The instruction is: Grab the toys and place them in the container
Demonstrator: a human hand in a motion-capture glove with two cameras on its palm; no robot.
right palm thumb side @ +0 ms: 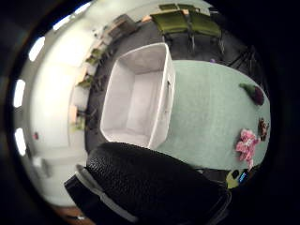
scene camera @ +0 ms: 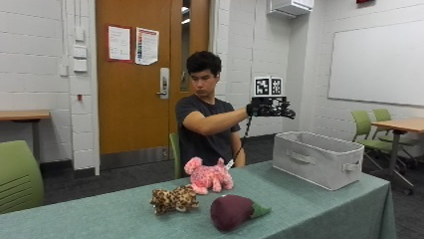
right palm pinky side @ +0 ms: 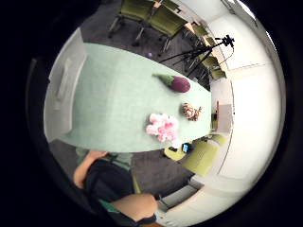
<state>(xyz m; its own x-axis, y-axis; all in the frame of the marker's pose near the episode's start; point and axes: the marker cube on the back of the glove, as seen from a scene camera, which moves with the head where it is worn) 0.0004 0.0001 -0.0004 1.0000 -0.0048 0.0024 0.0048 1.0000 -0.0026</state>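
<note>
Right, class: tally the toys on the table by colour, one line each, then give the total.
Pink: 1, the plush
Spotted brown: 1, the leopard
Purple: 1, the eggplant
Total: 3, none in the bin yet.

Pink plush [scene camera: 209,175], leopard-spotted plush [scene camera: 174,198], purple eggplant [scene camera: 233,211] with green stem, grey container [scene camera: 318,158], green tablecloth [scene camera: 318,209].
</note>
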